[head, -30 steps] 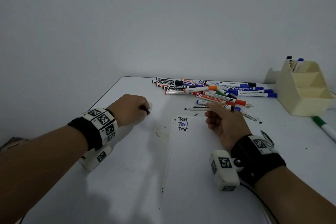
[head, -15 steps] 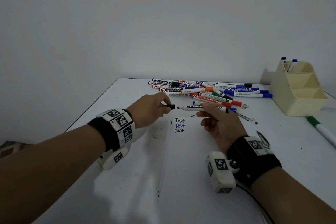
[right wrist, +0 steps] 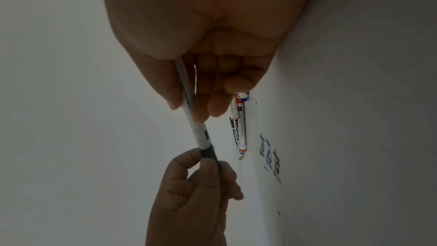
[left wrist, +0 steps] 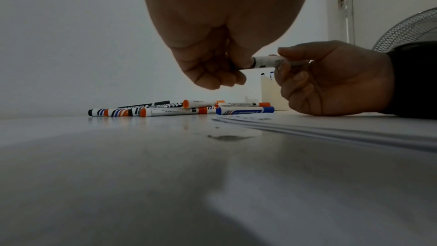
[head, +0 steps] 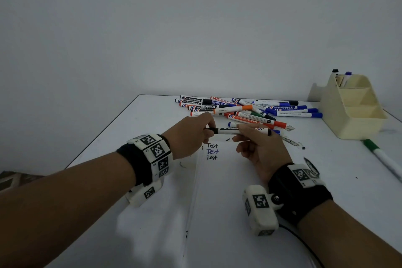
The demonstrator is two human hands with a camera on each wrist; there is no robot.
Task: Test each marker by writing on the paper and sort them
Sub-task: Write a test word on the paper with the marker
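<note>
A white marker (head: pixel 241 131) with a black cap (head: pixel 214 130) is held level above the paper (head: pixel 228 191). My right hand (head: pixel 258 148) grips its barrel (right wrist: pixel 189 100) between thumb and fingers. My left hand (head: pixel 191 135) pinches the black cap (right wrist: pixel 208 153), which sits on the marker's left end (left wrist: pixel 257 62). The paper carries "Test" written three times (head: pixel 212 151), in black, blue and black. A pile of several markers (head: pixel 245 110) lies behind the hands, also seen low on the table in the left wrist view (left wrist: pixel 179 108).
A cream desk organiser (head: pixel 352 106) at the back right holds two markers (head: pixel 341 76) in its rear slot. A green-capped marker (head: pixel 382 158) lies near the right table edge. Small scraps (head: pixel 291 140) lie right of the paper. A fan (left wrist: pixel 411 29) stands beyond.
My left hand came right from the table's left with the black cap and set it on the marker tip. The right hand lifted the marker level to meet it.
</note>
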